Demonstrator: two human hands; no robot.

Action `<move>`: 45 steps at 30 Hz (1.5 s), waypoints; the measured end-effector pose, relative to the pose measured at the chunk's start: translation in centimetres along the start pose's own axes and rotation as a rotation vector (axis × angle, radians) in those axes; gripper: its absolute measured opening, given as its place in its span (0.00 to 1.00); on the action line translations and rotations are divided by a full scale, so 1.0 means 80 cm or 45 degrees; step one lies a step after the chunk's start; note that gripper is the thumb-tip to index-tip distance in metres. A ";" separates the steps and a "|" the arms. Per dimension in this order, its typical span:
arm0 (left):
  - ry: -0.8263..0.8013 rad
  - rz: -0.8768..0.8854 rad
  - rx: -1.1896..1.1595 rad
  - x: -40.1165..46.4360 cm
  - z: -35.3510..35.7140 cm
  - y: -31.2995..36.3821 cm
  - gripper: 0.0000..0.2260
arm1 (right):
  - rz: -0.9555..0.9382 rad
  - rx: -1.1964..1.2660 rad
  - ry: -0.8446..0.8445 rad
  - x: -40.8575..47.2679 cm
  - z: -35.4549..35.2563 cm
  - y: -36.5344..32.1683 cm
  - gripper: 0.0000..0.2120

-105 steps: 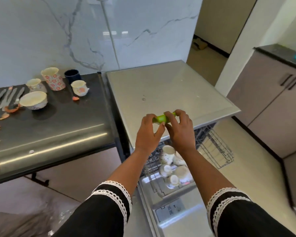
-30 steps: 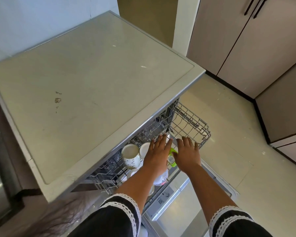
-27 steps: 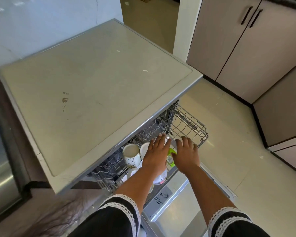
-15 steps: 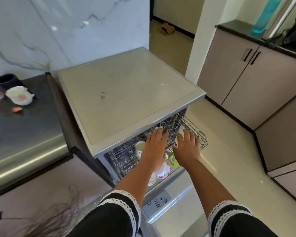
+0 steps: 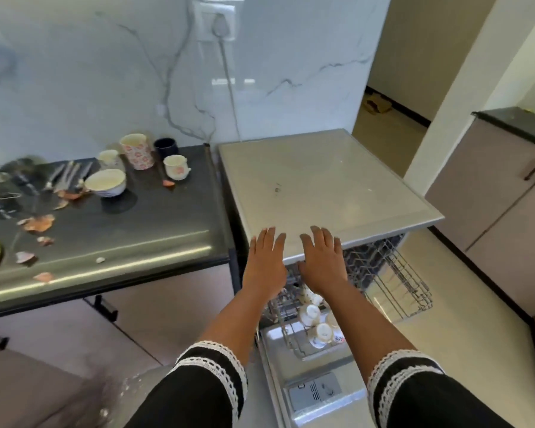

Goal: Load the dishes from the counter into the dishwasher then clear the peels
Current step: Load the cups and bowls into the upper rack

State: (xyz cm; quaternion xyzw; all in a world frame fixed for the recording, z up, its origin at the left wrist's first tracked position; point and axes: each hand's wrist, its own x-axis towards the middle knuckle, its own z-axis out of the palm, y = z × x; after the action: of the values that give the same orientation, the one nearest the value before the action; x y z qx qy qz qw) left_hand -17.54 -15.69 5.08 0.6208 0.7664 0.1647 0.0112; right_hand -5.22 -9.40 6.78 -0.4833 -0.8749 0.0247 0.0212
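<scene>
Standing open beside the dark surface (image 5: 112,239), the dishwasher (image 5: 331,186) has a flat grey top with a small stain near its middle; its door (image 5: 315,390) lies folded down and a wire rack (image 5: 405,285) is pulled out past the front edge, its right end bare, with open floor to the right of it up to the cabinets (image 5: 507,217). Several white cups (image 5: 318,332) sit in the rack's near part, between the person's forearms. Both hands hover over the front lip of the dishwasher top, the left hand (image 5: 264,265) and the right hand (image 5: 322,262) side by side, palms down, fingers straight and spread, gripping nothing. Back on the surface, well apart from the hands, a white bowl (image 5: 105,182) stands near its rear half with cutlery (image 5: 65,177) to its left, and behind it stand a floral mug (image 5: 136,151), a dark cup (image 5: 166,148), a small white cup (image 5: 108,159) and a white floral cup (image 5: 176,167). Orange-pink peels (image 5: 39,223) lie scattered along the left and front of the surface, whose front edge is a bright steel strip.
</scene>
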 end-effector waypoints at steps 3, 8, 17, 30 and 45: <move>0.075 -0.107 0.018 -0.002 -0.022 -0.055 0.29 | -0.090 0.006 0.008 0.027 -0.011 -0.048 0.30; 0.126 -0.260 0.013 0.013 -0.053 -0.154 0.29 | -0.218 0.088 0.029 0.088 -0.011 -0.140 0.29; 0.188 -0.642 -0.150 0.046 -0.076 -0.332 0.26 | -0.426 0.147 -0.034 0.184 0.037 -0.305 0.26; 0.444 -1.323 -0.583 0.128 -0.096 -0.539 0.22 | -0.604 0.192 -0.105 0.328 0.076 -0.466 0.27; 0.494 -1.023 -0.618 0.151 -0.094 -0.580 0.20 | -0.830 0.119 -0.089 0.390 0.082 -0.527 0.22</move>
State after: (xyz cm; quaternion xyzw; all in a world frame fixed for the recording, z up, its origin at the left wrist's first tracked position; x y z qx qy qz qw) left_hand -65.93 -14.10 2.12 0.2144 0.8723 0.4331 0.0750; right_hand -57.82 -5.52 3.34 -0.1752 -0.9816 0.0733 0.0203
